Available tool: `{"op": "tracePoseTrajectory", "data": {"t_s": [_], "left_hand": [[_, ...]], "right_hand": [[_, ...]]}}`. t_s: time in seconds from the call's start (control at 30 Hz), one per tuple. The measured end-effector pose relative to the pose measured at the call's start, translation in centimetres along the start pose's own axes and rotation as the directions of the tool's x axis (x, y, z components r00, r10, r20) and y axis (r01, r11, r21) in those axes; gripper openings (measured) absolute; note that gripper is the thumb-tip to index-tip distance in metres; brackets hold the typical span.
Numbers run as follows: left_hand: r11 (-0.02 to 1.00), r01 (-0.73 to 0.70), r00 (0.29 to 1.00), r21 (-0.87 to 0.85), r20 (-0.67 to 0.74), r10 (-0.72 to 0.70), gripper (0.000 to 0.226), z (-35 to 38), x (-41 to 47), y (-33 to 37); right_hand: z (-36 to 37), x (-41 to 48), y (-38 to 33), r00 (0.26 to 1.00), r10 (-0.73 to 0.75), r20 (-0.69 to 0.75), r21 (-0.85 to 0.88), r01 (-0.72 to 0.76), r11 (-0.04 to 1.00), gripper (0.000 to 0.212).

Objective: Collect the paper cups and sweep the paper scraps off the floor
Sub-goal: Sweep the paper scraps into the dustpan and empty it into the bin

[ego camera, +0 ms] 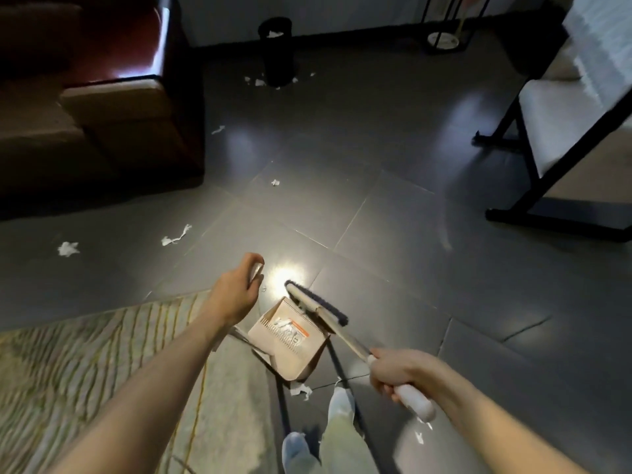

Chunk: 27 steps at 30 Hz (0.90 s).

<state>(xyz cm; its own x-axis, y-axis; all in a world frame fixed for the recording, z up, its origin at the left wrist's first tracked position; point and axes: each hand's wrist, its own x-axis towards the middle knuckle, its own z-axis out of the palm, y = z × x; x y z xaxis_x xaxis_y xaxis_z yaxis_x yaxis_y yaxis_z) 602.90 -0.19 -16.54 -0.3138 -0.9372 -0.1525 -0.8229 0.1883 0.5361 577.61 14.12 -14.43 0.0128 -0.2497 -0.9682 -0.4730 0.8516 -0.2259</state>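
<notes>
My right hand (398,372) grips the white handle of a broom (316,307), whose dark-bristled head lies over the front edge of a beige dustpan (290,340). My left hand (236,290) holds the top of the dustpan's upright white handle (256,270). A few white scraps lie inside the pan. White paper scraps (176,236) dot the dark tiles to the left (68,249), further ahead (275,182), and near my feet (301,391). More scraps (256,81) lie around the base of a black bin (277,51). No paper cup is visible.
A brown sofa (102,114) fills the upper left. A black-framed chair with a pale seat (554,124) stands at right. A patterned rug (102,354) covers the lower left. A black stand with a white plate (443,41) sits by the far wall.
</notes>
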Motion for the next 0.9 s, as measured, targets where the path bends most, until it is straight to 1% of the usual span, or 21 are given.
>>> {"op": "tracePoseTrajectory", "data": {"t_s": [0.07, 0.13, 0.2, 0.27, 0.4, 0.5, 0.6, 0.67, 0.73, 0.83, 0.9], "left_hand": [[1.0, 0.015, 1.0, 0.003, -0.012, -0.015, 0.02, 0.2, -0.4, 0.0], [1.0, 0.029, 1.0, 0.002, 0.0, -0.029, 0.019, 0.4, -1.4, 0.0], [0.999, 0.039, 0.999, 0.003, -0.004, -0.039, 0.017, 0.5, -2.7, -0.1], [0.998, 0.056, 0.998, -0.028, -0.02, -0.056, 0.016, 0.5, -4.2, 0.0], [0.986, 0.129, 0.98, -0.104, -0.136, -0.142, 0.015, 0.4, -7.7, 0.7], [0.961, 0.196, 0.951, -0.196, -0.202, -0.236, 0.015, 0.5, -10.9, 1.8], [0.928, 0.272, 0.907, -0.254, -0.255, -0.335, 0.015, 1.0, -14.2, 3.8], [0.899, 0.327, 0.862, -0.291, -0.298, -0.41, 0.016, 1.8, -17.0, 5.6], [0.869, 0.386, 0.807, -0.309, -0.344, -0.481, 0.016, 2.9, -20.1, 7.3], [0.824, 0.461, 0.73, -0.328, -0.388, -0.563, 0.015, 4.8, -25.1, 9.8], [0.792, 0.505, 0.685, -0.342, -0.399, -0.61, 0.018, 6.1, -28.5, 11.5]], "right_hand": [[-0.6, -1.4, 0.2, 0.997, 0.029, 0.066, 0.075, -0.034, 0.997, 0.05], [-1.8, -3.1, 0.9, 0.992, 0.076, 0.1, 0.163, -0.091, 0.982, 0.059], [-3.2, -4.5, 1.7, 0.988, 0.098, 0.121, 0.25, -0.126, 0.96, 0.06], [-3.7, -5.8, 1.8, 0.993, 0.073, 0.096, 0.249, -0.095, 0.964, 0.057], [-4.3, -7.3, 0.2, 0.998, -0.04, 0.049, 0.093, 0.035, 0.995, 0.046], [-6.1, -6.5, -1.3, 0.997, -0.078, 0.006, 0.013, 0.078, 0.997, 0.042], [-7.6, -4.1, -2.4, 0.994, -0.112, 0.007, -0.081, 0.112, 0.99, 0.039], [-8.0, -2.2, -2.8, 0.989, -0.147, 0.003, -0.186, 0.145, 0.972, 0.025], [-7.9, -0.3, -3.1, 0.979, -0.205, -0.002, -0.318, 0.194, 0.928, 0.015], [-7.0, 2.3, -2.8, 0.951, -0.31, 0.009, -0.561, 0.261, 0.785, 0.008], [-5.8, 3.4, -2.0, 0.951, -0.305, 0.044, -0.667, 0.255, 0.7, 0.009]]}}
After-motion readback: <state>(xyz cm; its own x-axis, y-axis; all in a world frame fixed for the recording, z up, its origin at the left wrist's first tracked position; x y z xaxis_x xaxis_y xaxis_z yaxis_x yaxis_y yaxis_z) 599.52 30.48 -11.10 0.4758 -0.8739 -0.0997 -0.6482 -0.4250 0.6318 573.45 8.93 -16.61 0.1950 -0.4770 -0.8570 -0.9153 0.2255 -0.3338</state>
